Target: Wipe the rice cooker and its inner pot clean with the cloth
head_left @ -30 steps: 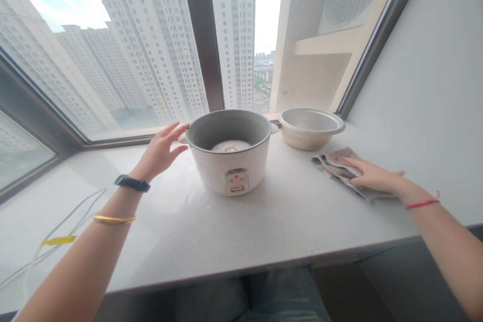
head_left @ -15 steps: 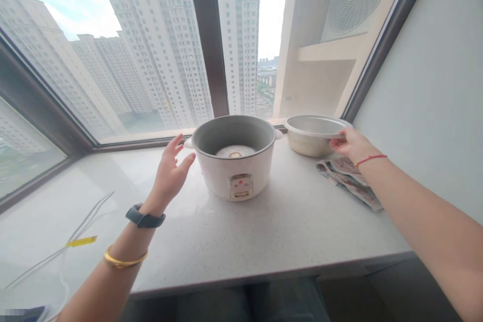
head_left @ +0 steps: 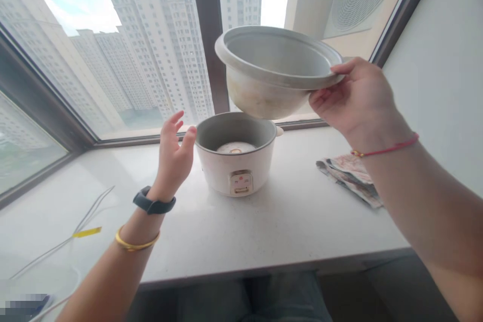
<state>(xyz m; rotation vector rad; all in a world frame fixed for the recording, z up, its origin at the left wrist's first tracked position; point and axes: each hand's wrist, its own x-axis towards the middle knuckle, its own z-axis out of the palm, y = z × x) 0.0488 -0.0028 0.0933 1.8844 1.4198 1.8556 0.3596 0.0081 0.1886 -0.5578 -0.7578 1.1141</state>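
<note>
A white rice cooker body (head_left: 236, 171) stands open on the pale counter (head_left: 287, 221) in front of the window. My right hand (head_left: 356, 95) grips the rim of its metal inner pot (head_left: 273, 70) and holds the pot in the air, tilted, above and slightly right of the cooker. My left hand (head_left: 174, 153) hovers at the cooker's left side with fingers apart, close to its rim, holding nothing.
A folded patterned cloth (head_left: 350, 176) lies on the counter at the right, near the wall. A white cable with a yellow tag (head_left: 86, 232) runs across the counter's left part. The window frame (head_left: 206, 35) rises right behind the cooker.
My right hand left the cloth, took the inner pot by its rim and lifted it up and leftward over the cooker. My left hand drew slightly off the cooker's side.
</note>
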